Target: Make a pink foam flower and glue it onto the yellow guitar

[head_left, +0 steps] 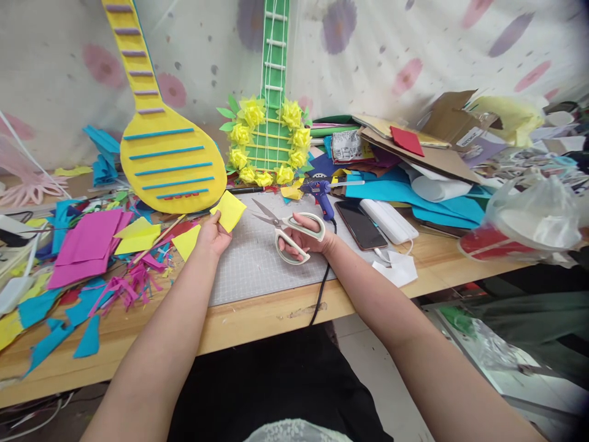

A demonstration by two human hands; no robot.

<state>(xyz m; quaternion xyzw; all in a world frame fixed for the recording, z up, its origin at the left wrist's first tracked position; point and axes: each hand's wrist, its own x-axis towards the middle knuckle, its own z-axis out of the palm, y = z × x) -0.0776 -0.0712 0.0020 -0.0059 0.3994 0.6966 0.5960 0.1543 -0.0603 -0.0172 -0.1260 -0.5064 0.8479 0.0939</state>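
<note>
The left hand [216,236] pinches a yellow paper square [231,212] between thumb and fingers, while the right hand [306,238] grips scissors [277,223] by the handles, parted blades near the paper. Beneath is a gray cutting mat [253,273], with a blue glue gun [324,199] beyond.

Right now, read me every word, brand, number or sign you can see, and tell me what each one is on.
No text is clear enough to quote.
White label on the cardboard: dark letters, too blurred.
Packet: print, too small.
Glue gun: markings, too small.
Scissors and yellow paper: no writing that I can see.
</note>
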